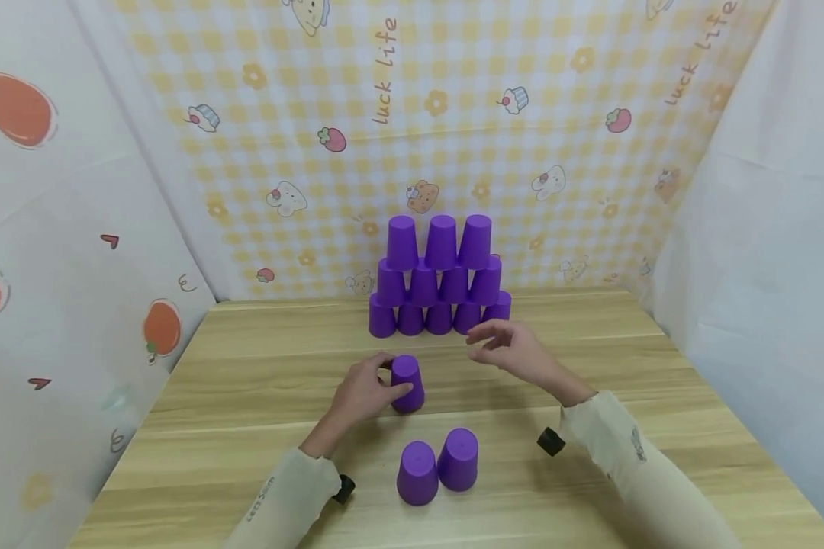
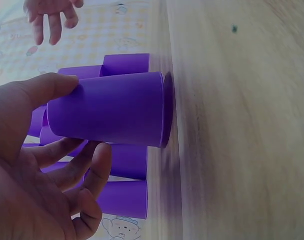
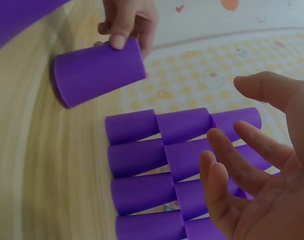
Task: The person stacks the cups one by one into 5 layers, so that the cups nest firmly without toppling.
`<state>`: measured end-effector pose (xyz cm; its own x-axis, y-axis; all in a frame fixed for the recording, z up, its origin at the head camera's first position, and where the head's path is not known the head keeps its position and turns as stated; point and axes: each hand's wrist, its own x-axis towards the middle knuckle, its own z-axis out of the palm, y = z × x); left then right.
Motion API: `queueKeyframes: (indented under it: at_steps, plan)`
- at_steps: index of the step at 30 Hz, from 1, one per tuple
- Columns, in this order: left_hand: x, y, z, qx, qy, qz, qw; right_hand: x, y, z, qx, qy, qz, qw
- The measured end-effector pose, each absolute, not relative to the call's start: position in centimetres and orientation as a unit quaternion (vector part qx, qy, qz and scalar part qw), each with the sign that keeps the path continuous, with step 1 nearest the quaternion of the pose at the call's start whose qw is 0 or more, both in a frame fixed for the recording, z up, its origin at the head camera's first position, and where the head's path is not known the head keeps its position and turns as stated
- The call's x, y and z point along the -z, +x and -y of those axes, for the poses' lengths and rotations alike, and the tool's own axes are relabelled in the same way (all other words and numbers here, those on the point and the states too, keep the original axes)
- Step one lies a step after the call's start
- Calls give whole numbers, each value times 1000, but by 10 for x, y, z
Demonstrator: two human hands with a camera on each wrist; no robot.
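Observation:
My left hand (image 1: 365, 390) holds an upside-down purple cup (image 1: 408, 381) by its sides, thumb on one side and fingers on the other. Its rim is close over the wooden table in the left wrist view, where the cup (image 2: 109, 107) fills the middle. My right hand (image 1: 511, 352) hovers to the right, fingers loosely bent and apart, holding nothing. Just behind both hands stands a wall of upside-down purple cups (image 1: 423, 286) in three rows, three cups on top and several in each lower row. The right hand (image 3: 264, 165) overlaps these stacked cups (image 3: 141, 157) in the right wrist view.
Two more upside-down purple cups, one on the left (image 1: 417, 474) and one on the right (image 1: 458, 460), stand side by side near the front of the wooden table (image 1: 247, 396). A yellow checked cloth (image 1: 302, 99) hangs behind the stack, with white cloths at both sides.

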<state>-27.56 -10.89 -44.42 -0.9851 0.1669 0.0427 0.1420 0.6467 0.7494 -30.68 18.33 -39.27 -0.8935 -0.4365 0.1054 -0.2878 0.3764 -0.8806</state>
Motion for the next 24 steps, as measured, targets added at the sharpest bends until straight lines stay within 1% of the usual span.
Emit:
queueKeyframes:
  at_steps: [8,11,17,20,24]
  plan:
    - [445,-278,108,-393,80,-916,13,405,-295,-186,487,-284,-818,113]
    - [444,-279,108,-387,76,-919,8,409,-292,-185,471,-310,-813,142]
    - [445,-278,108,-371,63,-927,-1,419,-287,-182,452,-392,-775,205]
    - [449,-280,106,-352,70,-933,-15,427,-285,-185,435,-410,-765,238]
    - [455,-282,103,-318,79,-944,-50,435,-281,-184,414,-417,-762,272]
